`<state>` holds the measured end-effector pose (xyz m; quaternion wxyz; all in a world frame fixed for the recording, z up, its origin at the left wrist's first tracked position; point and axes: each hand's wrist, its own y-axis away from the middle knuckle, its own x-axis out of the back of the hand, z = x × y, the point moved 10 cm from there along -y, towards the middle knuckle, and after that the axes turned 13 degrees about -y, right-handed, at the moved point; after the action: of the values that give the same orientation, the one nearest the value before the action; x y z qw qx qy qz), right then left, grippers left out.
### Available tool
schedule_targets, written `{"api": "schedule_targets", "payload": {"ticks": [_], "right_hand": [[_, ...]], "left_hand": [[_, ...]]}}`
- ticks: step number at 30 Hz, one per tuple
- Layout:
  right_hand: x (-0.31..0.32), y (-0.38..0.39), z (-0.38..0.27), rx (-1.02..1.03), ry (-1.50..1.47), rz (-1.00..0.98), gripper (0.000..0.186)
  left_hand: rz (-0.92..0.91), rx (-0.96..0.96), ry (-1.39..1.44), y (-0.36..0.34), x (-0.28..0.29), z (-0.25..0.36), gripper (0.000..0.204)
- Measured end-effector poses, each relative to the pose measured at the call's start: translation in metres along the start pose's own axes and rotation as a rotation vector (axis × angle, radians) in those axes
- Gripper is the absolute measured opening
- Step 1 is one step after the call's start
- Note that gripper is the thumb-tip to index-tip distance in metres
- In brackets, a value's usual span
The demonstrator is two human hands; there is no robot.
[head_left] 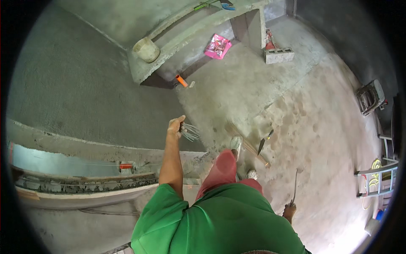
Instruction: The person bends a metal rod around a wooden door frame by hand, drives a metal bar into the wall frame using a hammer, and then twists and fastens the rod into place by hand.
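My left hand point(175, 126) is closed round a bundle of thin grey wires point(190, 132), whose loose ends fan out to the right. It is held out beside the low grey wall, with the arm stretched forward. Down at the right, my right hand point(289, 210) grips a thin, slightly curved rod point(295, 186) that points forward over the floor. The rod's far end looks wider, but its exact kind is unclear. A pointed trowel point(264, 143) lies on the floor in front of my feet, beside some wooden strips point(252, 151).
A concrete bench point(169, 51) carries a bucket point(146, 50). Near it are an orange pipe piece point(181, 81), a pink bag point(218, 46) and a hollow block point(279, 55). A stool point(371, 97) and a ladder point(382, 171) stand at the right. A window opening point(63, 163) lies at the left.
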<state>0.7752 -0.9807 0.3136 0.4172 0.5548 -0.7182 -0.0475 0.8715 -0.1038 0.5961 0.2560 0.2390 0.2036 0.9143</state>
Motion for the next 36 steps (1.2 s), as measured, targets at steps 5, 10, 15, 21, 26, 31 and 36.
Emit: {"api": "schedule_targets", "payload": {"ticks": [5, 10, 15, 21, 26, 31, 36], "right_hand": [[-0.009, 0.02, -0.011, -0.025, 0.28, -0.005, 0.014], [-0.022, 0.022, -0.073, -0.18, 0.403, -0.02, 0.012], [-0.042, 0.02, -0.202, -0.148, 0.347, 0.035, 0.011], [-0.103, 0.012, -0.363, -0.015, 0.087, -0.12, 0.017], [-0.168, 0.002, -0.44, 0.349, -0.029, -0.448, 0.016], [-0.204, 0.08, -0.507, 0.528, -0.033, -0.752, 0.017], [-0.221, 0.195, -0.488, 0.461, -0.037, -1.152, 0.016]], "left_hand": [[-0.055, 0.083, -0.148, -0.084, 0.025, 0.037, 0.016], [0.312, -0.131, -0.492, -0.213, 0.137, 0.205, 0.016], [0.783, -0.111, -0.801, -0.291, 0.189, 0.377, 0.102], [0.941, -0.84, -0.312, -0.195, 0.06, 0.295, 0.023], [-0.632, -0.853, -0.337, -0.058, -0.213, 0.03, 0.027], [-1.129, -0.697, -0.645, 0.163, -0.241, -0.062, 0.05], [-0.754, -0.788, -0.251, 0.263, -0.195, -0.102, 0.041]]}}
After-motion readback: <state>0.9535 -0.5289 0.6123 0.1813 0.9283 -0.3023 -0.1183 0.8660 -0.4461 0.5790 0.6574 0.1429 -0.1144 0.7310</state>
